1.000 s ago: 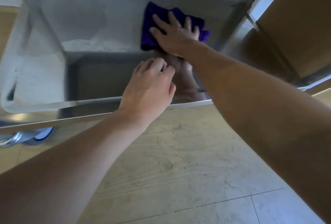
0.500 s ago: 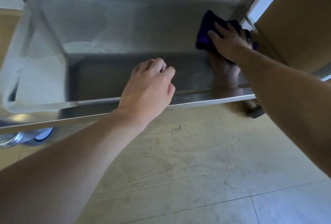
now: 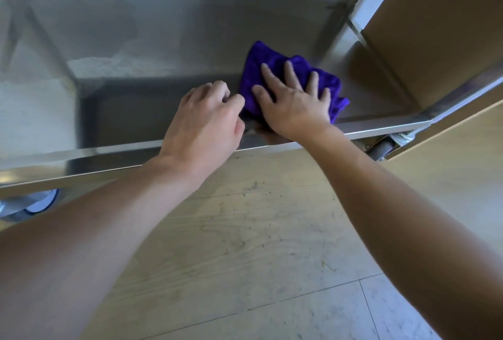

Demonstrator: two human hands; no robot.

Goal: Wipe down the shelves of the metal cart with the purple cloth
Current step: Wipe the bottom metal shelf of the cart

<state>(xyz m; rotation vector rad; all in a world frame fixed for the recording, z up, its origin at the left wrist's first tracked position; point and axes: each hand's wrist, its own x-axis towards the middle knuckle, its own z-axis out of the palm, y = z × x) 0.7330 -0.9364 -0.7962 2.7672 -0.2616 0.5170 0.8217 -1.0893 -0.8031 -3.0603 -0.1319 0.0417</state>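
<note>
The purple cloth (image 3: 261, 67) lies crumpled on the metal cart's lower shelf (image 3: 163, 40), near its front rim and right of centre. My right hand (image 3: 291, 100) presses flat on the cloth with fingers spread. My left hand (image 3: 206, 122) rests on the shelf's front rim (image 3: 95, 153) just left of the cloth, fingers curled over the edge. The shelf is shiny steel with pale smudged patches at the left.
A cart upright (image 3: 337, 13) rises at the back right. Casters show under the shelf at the left (image 3: 30, 203) and right (image 3: 383, 147). A brown cabinet panel (image 3: 435, 26) stands to the right. Light wood-look floor (image 3: 258, 244) lies below.
My right hand swept the cloth from the shelf's middle to the far right corner, then back toward the front rim beside my left hand. My left hand has stayed on the rim.
</note>
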